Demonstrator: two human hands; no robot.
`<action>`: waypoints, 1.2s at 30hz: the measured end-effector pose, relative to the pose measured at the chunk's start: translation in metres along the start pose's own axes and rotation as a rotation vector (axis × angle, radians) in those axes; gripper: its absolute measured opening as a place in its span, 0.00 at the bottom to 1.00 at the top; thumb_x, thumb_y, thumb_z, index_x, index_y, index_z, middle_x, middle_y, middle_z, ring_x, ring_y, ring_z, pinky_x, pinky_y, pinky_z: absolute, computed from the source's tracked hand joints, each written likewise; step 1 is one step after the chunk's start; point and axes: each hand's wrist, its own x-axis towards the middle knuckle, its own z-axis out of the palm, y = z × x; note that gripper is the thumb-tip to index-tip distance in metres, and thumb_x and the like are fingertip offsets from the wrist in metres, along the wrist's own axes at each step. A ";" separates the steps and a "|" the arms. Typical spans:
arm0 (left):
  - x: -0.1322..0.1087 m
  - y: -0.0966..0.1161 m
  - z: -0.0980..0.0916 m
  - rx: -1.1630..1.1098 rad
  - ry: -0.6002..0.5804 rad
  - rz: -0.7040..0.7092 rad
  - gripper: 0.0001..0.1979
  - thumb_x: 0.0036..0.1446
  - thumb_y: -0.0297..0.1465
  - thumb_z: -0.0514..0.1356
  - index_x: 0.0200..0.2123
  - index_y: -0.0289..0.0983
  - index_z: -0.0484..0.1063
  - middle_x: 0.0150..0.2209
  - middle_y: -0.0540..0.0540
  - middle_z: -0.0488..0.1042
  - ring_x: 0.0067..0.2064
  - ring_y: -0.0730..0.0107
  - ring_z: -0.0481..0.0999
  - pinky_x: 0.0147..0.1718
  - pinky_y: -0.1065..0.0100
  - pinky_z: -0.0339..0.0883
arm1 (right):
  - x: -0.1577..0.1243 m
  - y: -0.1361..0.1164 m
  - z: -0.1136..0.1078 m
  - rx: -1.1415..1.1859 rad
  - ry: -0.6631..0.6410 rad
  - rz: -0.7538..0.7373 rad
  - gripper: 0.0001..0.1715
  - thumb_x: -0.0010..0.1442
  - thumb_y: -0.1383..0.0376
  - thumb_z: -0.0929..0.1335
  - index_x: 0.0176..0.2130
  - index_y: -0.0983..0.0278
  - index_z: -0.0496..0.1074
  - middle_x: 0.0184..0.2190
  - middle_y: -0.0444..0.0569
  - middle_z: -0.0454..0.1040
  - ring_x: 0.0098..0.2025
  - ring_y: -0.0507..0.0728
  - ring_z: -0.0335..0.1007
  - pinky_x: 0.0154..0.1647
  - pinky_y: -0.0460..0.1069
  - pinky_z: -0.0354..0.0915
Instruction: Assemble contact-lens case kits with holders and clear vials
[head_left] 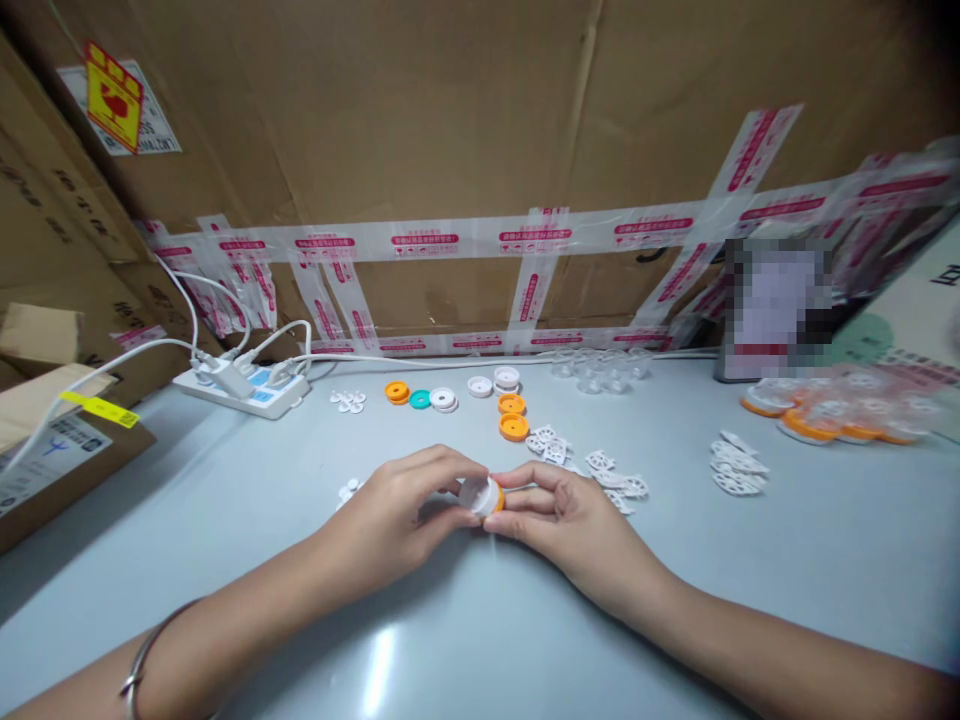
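Both hands meet over the middle of the table around one small clear plastic cup (477,496) lying on its side. My left hand (409,505) pinches its clear end between thumb and fingers. At the other end, the fingertips of my right hand (574,515) close on an orange round cap (500,497) against a white rim. Just behind the right hand lie flat white openwork pieces (555,450). Beyond the cup are orange discs (514,427). Small white pieces (349,490) sit partly hidden behind my left hand.
Farther back are white discs (442,399), a teal disc (420,399), clear cups (600,368) and a white power strip (247,388) with cables. Assembled clear-and-orange pieces (840,415) lie at right, near a blurred upright phone-like screen (776,310). A taped cardboard box (450,120) walls the back.
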 end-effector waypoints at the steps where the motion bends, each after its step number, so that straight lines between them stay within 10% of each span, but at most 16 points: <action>1: 0.000 0.000 0.000 -0.001 0.006 0.004 0.11 0.55 0.25 0.56 0.44 0.36 0.68 0.41 0.45 0.72 0.40 0.69 0.71 0.38 0.69 0.66 | 0.000 0.000 0.000 0.002 0.002 0.000 0.18 0.39 0.64 0.74 0.31 0.64 0.67 0.26 0.44 0.79 0.32 0.54 0.76 0.37 0.47 0.67; 28: 0.000 0.004 -0.002 0.020 -0.012 0.041 0.10 0.49 0.25 0.58 0.38 0.34 0.68 0.35 0.46 0.72 0.35 0.71 0.70 0.35 0.69 0.66 | -0.005 0.008 0.001 0.107 -0.143 -0.093 0.21 0.46 0.67 0.70 0.35 0.59 0.55 0.24 0.37 0.76 0.28 0.48 0.70 0.32 0.44 0.61; 36: -0.002 -0.005 0.001 0.153 0.058 -0.029 0.10 0.49 0.25 0.57 0.38 0.36 0.67 0.35 0.46 0.71 0.34 0.69 0.71 0.34 0.68 0.66 | 0.004 -0.033 -0.031 -0.425 -0.035 -0.193 0.14 0.45 0.58 0.69 0.31 0.62 0.64 0.23 0.43 0.72 0.26 0.52 0.67 0.29 0.48 0.61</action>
